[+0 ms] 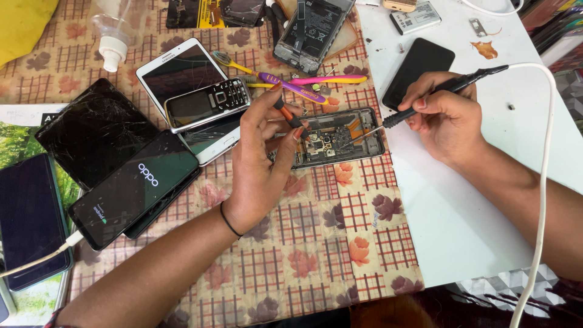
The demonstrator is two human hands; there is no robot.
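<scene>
An opened phone (340, 138) with its circuit board bare lies on the patterned cloth (322, 243) at the centre. My left hand (261, 161) pinches small orange-handled tweezers (290, 115) whose tip rests on the board. My right hand (446, 118) grips a black soldering iron (449, 88) like a pen, its metal tip touching the board's right side. A white cable (543, 176) runs from the iron down the right edge.
To the left lie a white tablet (179, 70) with a keypad phone (209, 102) on it, a cracked dark tablet (94, 130) and a lit phone (136, 188). Toothbrushes (291, 84), another opened phone (313, 30) and a black phone (419, 70) lie behind.
</scene>
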